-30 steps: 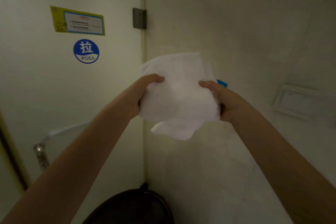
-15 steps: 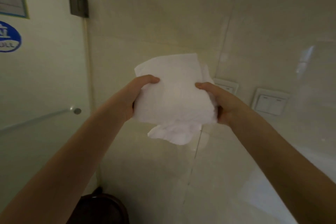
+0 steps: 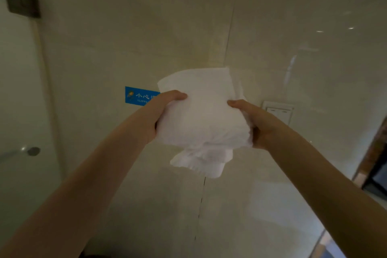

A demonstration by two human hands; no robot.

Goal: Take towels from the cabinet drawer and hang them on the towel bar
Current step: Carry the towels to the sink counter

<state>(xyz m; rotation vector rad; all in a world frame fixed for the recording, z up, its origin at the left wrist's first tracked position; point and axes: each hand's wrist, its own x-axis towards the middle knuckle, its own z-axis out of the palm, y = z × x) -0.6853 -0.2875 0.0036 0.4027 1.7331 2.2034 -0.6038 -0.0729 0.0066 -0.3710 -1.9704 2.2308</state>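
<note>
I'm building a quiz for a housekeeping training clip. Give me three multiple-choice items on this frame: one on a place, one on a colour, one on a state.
1. Where is the blue sign relative to the towel?
A. on the wall left of it
B. on the wall right of it
C. on the floor
2. What colour is the towel?
A. grey
B. white
C. green
3. How is the towel held?
A. draped over a bar
B. by one hand
C. gripped by the left hand and right hand
Answers: A, the sign shows beside the left hand; B, it is plain white; C, a thumb lies on each side.
</note>
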